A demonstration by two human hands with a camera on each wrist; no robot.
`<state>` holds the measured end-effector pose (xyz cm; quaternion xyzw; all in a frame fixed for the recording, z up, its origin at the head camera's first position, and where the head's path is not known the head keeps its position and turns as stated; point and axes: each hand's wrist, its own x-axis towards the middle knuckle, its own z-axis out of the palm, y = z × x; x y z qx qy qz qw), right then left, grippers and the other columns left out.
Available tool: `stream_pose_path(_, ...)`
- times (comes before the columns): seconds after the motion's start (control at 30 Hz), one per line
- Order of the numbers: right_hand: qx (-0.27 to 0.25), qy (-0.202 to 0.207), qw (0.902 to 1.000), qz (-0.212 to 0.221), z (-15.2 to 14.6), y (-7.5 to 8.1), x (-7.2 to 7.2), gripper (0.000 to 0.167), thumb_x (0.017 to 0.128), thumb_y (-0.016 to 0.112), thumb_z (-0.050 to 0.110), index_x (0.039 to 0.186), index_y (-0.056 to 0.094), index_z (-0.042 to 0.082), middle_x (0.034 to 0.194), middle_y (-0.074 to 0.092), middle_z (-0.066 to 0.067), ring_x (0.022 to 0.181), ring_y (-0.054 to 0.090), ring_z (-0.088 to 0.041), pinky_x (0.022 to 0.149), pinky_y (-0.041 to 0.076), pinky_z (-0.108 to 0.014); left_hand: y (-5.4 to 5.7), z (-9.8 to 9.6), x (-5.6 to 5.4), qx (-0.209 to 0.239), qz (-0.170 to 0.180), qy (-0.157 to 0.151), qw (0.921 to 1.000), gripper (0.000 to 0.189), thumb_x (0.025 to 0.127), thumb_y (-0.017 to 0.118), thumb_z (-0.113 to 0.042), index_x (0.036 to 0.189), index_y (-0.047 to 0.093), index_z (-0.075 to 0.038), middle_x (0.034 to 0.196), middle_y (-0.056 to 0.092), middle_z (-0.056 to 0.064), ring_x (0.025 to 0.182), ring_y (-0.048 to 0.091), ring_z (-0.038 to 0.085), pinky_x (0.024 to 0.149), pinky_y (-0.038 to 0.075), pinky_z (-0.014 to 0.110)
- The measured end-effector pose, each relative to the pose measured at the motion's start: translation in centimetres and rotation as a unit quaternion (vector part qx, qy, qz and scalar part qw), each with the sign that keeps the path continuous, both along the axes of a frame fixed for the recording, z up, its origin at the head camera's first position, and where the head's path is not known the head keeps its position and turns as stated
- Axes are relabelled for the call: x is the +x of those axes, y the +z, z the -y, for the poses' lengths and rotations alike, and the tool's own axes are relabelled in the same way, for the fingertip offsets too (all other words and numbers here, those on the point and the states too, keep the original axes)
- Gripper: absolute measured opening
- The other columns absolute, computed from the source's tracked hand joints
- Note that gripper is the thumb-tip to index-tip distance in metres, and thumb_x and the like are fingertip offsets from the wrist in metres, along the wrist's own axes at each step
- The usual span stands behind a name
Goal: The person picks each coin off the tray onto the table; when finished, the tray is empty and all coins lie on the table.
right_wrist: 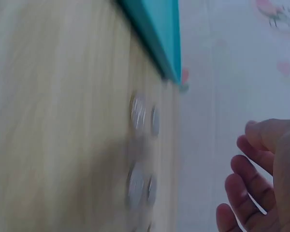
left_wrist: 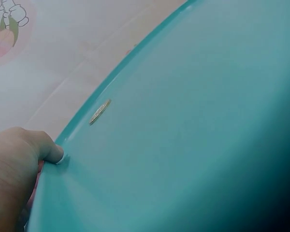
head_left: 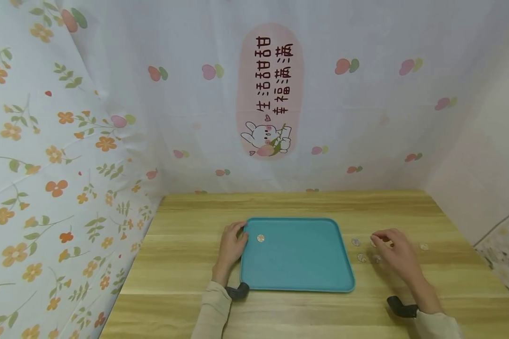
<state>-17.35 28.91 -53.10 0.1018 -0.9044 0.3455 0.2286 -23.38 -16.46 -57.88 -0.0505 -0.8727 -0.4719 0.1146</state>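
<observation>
My left hand (head_left: 233, 242) holds the left edge of a blue-green tray (head_left: 297, 254), thumb over the rim in the left wrist view. One gold-coloured coin (head_left: 260, 238) lies flat on the tray near its upper left corner. Right of the tray, my right hand (head_left: 394, 252) hovers over the table among silvery coins. Its thumb and forefinger come together at the tips, with no object showing between them, and the other fingers curve loosely. Below in the right wrist view lie several coins (right_wrist: 137, 111), blurred.
A pale gold coin (head_left: 424, 246) rests on the wooden table (head_left: 288, 313), right of my right hand. White printed cloth (head_left: 348, 113) hangs behind the table, and flowered cloth (head_left: 59, 188) on the left. Dark curved pieces (head_left: 237, 291) stick out from my wrists.
</observation>
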Motion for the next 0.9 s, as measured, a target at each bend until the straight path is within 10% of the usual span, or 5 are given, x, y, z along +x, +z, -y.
stream_pose_path(0.37,0.032,0.088,0.9955,0.015,8.1,0.2,-3.7,0.01,0.092,0.069,0.008,0.1,0.072,0.002,0.095,0.067,-0.005,0.089,0.057,-0.021,0.071,0.047,-0.034,-0.1,0.1,0.1,-0.008,-0.005,0.0,1.0,0.035,0.093,0.065,-0.01,0.128,0.066,-0.006,0.131,0.065,0.011,0.126,0.053,0.032,0.11,0.04,0.052)
stream_pose_path(0.9,0.014,0.163,0.9802,0.112,18.4,-1.3,-7.7,0.018,0.095,0.068,0.022,0.107,0.072,0.009,0.103,0.067,-0.002,0.095,0.062,-0.019,0.082,0.053,-0.039,0.0,-0.1,-0.1,-0.005,0.0,0.006,1.0,0.035,0.093,0.065,-0.011,0.127,0.066,-0.005,0.132,0.064,0.013,0.125,0.053,0.033,0.11,0.04,0.052)
